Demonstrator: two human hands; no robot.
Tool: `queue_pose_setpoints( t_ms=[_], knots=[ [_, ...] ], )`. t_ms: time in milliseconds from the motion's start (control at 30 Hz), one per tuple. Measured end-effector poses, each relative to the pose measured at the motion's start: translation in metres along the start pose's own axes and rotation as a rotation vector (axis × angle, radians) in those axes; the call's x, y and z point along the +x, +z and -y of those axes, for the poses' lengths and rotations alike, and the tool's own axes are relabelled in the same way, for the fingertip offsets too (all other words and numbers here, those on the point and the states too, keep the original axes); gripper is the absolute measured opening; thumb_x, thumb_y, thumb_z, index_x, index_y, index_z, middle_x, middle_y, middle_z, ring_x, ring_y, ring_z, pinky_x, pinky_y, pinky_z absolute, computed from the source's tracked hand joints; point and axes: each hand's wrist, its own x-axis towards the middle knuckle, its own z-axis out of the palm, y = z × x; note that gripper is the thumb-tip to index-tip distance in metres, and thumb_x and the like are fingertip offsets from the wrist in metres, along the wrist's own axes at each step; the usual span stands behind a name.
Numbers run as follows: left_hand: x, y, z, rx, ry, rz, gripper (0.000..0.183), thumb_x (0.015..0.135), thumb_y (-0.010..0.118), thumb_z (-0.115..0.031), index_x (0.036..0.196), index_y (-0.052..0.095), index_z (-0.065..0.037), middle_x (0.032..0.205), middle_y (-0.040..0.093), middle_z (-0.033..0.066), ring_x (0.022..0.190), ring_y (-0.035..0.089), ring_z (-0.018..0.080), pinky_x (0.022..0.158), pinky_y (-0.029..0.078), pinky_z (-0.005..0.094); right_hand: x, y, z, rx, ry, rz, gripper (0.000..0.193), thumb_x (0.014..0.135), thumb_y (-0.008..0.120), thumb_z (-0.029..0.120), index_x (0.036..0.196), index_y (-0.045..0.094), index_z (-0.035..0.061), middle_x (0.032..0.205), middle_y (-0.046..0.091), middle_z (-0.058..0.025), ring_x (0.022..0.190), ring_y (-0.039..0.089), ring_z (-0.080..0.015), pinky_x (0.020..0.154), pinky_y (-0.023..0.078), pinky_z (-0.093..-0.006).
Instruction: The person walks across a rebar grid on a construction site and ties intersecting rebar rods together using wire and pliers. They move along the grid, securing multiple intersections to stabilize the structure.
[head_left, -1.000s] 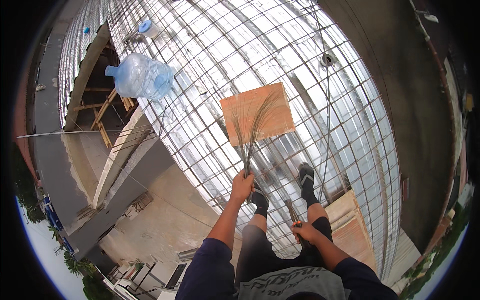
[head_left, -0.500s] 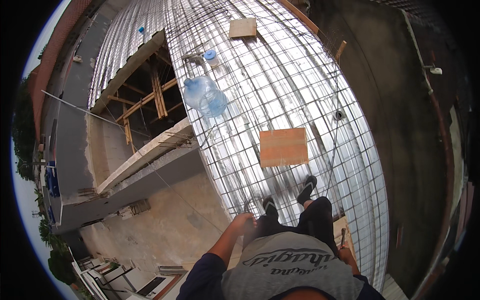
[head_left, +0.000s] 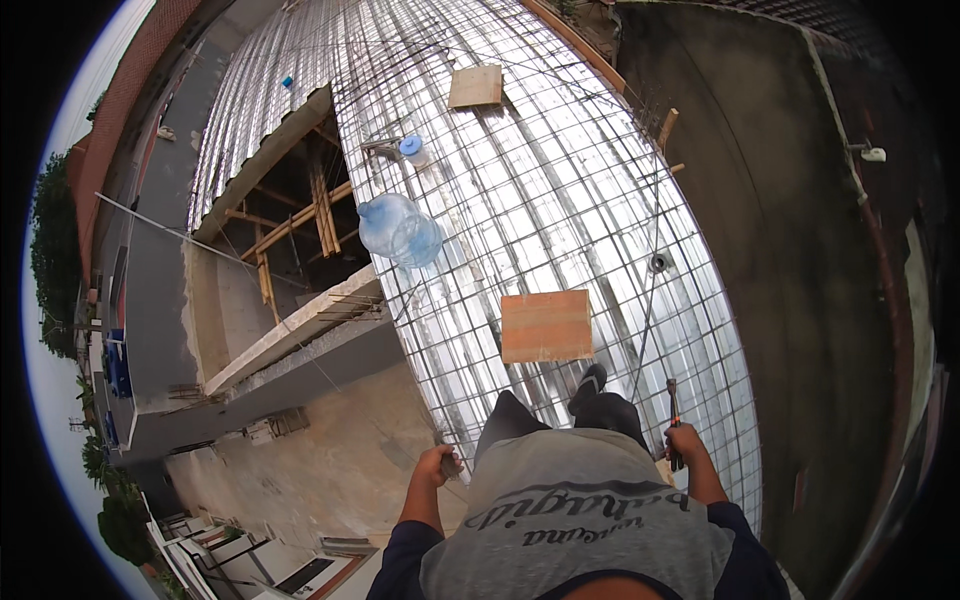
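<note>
My right hand (head_left: 684, 443) is closed round the handles of a pair of pincers (head_left: 673, 402) with orange and dark grips, its metal head pointing up and away from me. My left hand (head_left: 436, 466) is curled by my left hip, near the edge of the metal deck. Something small and greyish shows at its fingers, too small to make out. Beneath and ahead of me, a mesh of thin steel bars (head_left: 470, 300) lies over shiny ribbed metal decking. In front of my foot lies a square brown board (head_left: 547, 327).
A large clear blue water bottle (head_left: 402, 231) lies beside a deep opening with timber props (head_left: 322, 215). Beyond it stand a small blue-lidded container (head_left: 411, 150) and another board (head_left: 475, 87). The deck drops off at left and right. A concrete beam (head_left: 290, 335) has protruding bars.
My right hand has swung forward and out from my side, bringing the pincers into full view. My left hand has lowered and moved outward. I have stepped forward, and the view has shifted.
</note>
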Motion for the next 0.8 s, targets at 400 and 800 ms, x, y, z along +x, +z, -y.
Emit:
queue_pose_setpoints(
  t_ms=[400, 800],
  knots=[
    [0.025, 0.085, -0.071, 0.01, 0.001, 0.122, 0.01, 0.084, 0.053, -0.012, 0.088, 0.055, -0.003, 0.069, 0.056, 0.01, 0.061, 0.057, 0.0272, 0.062, 0.053, 0.0442, 0.031, -0.038, 0.092, -0.112, 0.143, -0.041, 0.022, 0.078, 0.058, 0.008, 0.091, 0.058, -0.01, 0.07, 0.059, -0.0172, 0.055, 0.061, -0.0279, 0.045, 0.049, -0.0439],
    [0.091, 0.262, -0.384, 0.341, 0.069, 0.282, 0.022, 0.081, 0.052, -0.009, 0.101, 0.051, 0.0, 0.071, 0.057, 0.0113, 0.056, 0.058, 0.0226, 0.059, 0.055, 0.0403, 0.075, 0.023, 0.39, -0.485, 0.143, -0.1, 0.024, 0.076, 0.057, 0.012, 0.081, 0.06, -0.0115, 0.069, 0.062, -0.0189, 0.056, 0.062, -0.0278, 0.046, 0.048, -0.0409]
  ],
)
